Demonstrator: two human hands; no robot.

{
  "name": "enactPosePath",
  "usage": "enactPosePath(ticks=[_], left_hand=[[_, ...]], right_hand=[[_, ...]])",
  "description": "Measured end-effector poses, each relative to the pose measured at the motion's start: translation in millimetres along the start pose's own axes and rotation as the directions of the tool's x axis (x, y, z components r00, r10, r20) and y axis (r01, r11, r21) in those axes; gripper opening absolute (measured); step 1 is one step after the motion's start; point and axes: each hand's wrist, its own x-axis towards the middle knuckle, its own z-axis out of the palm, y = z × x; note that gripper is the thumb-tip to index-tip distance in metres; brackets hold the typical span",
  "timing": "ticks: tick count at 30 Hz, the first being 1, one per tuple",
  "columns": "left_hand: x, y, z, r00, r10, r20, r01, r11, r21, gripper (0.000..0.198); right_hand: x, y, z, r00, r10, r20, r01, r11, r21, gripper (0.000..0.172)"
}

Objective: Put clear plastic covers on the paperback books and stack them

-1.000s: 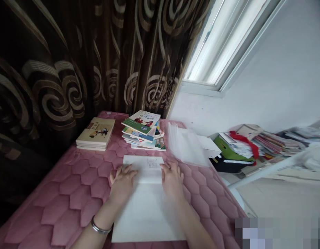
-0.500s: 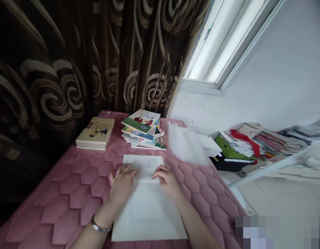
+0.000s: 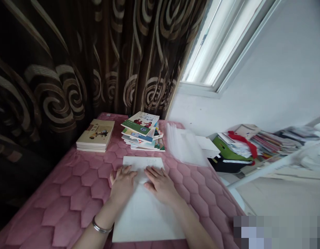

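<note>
A long white sheet or opened booklet [image 3: 147, 221] lies lengthwise in front of me, with small print on its far part. A crosswise line divides that printed part from the plain near part; I cannot tell if it is a fold or an edge. My left hand [image 3: 123, 181] presses on its left side, fingers spread, a silver bangle on the wrist. On the right side, my right hand [image 3: 161, 183] lies flat with fingers stretched over the printed part and covers some of the print.
Thin cream books [image 3: 95, 135] are stacked at the far left of the pink quilted surface [image 3: 82, 193]. Beside them stands an uneven pile of colourful books [image 3: 141, 129]. Clear plastic sleeves [image 3: 186, 147] lie at the far right. A patterned curtain [image 3: 110, 62] hangs behind.
My right hand has gone from bent fingers at the right edge to lying flat, further inward over the printed part. The left hand stays nearly in place.
</note>
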Motion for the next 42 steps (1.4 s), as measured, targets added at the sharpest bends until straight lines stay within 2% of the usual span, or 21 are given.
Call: enactPosePath(ticks=[3, 8, 10, 12, 15, 17, 22, 27, 32, 38, 42], left_hand=[[-1, -1, 1.8, 1.0, 0.014, -0.023, -0.013, 1.0, 0.017, 0.036], [-4, 3, 2.1, 0.996, 0.059, -0.064, -0.05, 0.99, 0.133, 0.037], [-3, 9, -0.6, 0.998, 0.041, -0.052, -0.03, 0.977, 0.21, 0.042], [3, 15, -2.1, 1.0, 0.029, 0.009, -0.03, 0.969, 0.245, 0.046], [21, 23, 2.8, 0.982, 0.081, 0.168, -0.111, 0.978, 0.179, 0.05], [37, 27, 10.2, 0.967, 0.121, 0.225, -0.153, 0.979, 0.131, 0.053], [57, 24, 24.9, 0.977, 0.116, 0.18, -0.133, 0.987, 0.087, 0.052], [52, 6, 20.7, 0.977, 0.128, 0.168, -0.142, 0.988, 0.069, 0.054], [50, 4, 17.8, 0.985, 0.101, 0.14, -0.113, 0.99, 0.08, 0.054], [51, 3, 20.6, 0.985, 0.091, 0.147, -0.102, 0.993, 0.063, 0.053], [50, -1, 22.0, 0.975, 0.121, 0.186, -0.132, 0.99, 0.047, 0.055]], right_hand=[[2, -2, 2, 0.996, 0.03, 0.079, -0.025, 0.998, -0.062, 0.048], [3, -2, 0, 0.991, 0.049, 0.123, -0.04, 0.996, -0.074, 0.05], [3, -2, -2, 0.989, 0.049, 0.138, -0.04, 0.997, -0.067, 0.05], [2, -3, -4, 0.988, 0.047, 0.144, -0.04, 0.998, -0.055, 0.05], [1, -4, -5, 0.989, 0.045, 0.143, -0.039, 0.998, -0.042, 0.051], [1, -5, -5, 0.989, 0.041, 0.142, -0.036, 0.999, -0.04, 0.051], [2, -5, -5, 0.992, 0.03, 0.125, -0.026, 0.999, -0.033, 0.053], [2, -3, -2, 0.995, 0.017, 0.096, -0.014, 0.999, -0.031, 0.051], [0, -4, -2, 0.997, 0.022, 0.075, -0.02, 1.0, -0.02, 0.051], [15, -18, -22, 0.962, 0.106, 0.251, -0.119, 0.992, 0.037, 0.063], [46, -31, -23, 0.961, 0.074, 0.268, -0.109, 0.987, 0.12, 0.069]])
